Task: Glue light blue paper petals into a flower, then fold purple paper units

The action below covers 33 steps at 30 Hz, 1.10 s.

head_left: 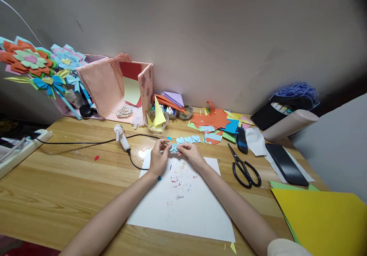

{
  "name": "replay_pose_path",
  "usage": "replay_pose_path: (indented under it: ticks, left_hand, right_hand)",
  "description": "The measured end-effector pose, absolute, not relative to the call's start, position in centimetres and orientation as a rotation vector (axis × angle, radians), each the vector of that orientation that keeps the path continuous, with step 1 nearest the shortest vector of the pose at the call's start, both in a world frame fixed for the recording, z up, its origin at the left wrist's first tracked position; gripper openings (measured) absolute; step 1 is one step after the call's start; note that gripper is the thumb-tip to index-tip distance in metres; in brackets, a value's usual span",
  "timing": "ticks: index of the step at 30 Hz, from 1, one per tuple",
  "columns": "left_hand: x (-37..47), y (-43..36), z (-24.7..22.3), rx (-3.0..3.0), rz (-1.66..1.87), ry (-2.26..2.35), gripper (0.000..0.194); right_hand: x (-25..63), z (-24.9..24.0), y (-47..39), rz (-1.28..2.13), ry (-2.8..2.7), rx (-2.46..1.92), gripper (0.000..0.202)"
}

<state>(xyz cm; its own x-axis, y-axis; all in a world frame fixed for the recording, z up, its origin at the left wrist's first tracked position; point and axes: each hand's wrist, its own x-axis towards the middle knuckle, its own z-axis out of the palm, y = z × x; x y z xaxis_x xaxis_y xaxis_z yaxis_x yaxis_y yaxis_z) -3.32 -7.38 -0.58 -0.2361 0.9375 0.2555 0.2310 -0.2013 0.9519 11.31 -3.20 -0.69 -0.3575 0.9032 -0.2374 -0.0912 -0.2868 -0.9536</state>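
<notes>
Between my two hands is a small folded light-blue paper piece [173, 148], just above the far edge of a white sheet [183, 210]. My left hand [159, 156] pinches its left side, thumb toward the paper. On the other side, my right hand [191, 154] grips it with thumb and fingertips. A row of similar light-blue folded pieces [187, 139] lies on the table right behind my fingers. Coloured marks are scattered over the white sheet beneath my wrists.
Black-handled scissors [245, 168] and a utility knife [242, 139] lie at right, near paper scraps [212, 118]. A corded glue gun [122, 137] is at left. Behind stand a pink box [97, 84], paper flowers [31, 59] and a clear bowl [156, 128]. Yellow paper [321, 221] covers the right front.
</notes>
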Motion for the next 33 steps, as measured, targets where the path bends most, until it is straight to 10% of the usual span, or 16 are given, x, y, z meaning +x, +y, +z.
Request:
replay_pose_path:
  ticks: [33]
  left_hand:
    - [-3.2,-7.3,-0.9,1.433,1.230,1.243,0.040]
  right_hand:
    - [10.4,-0.8,-4.2,1.382,-1.403,-1.061,0.025]
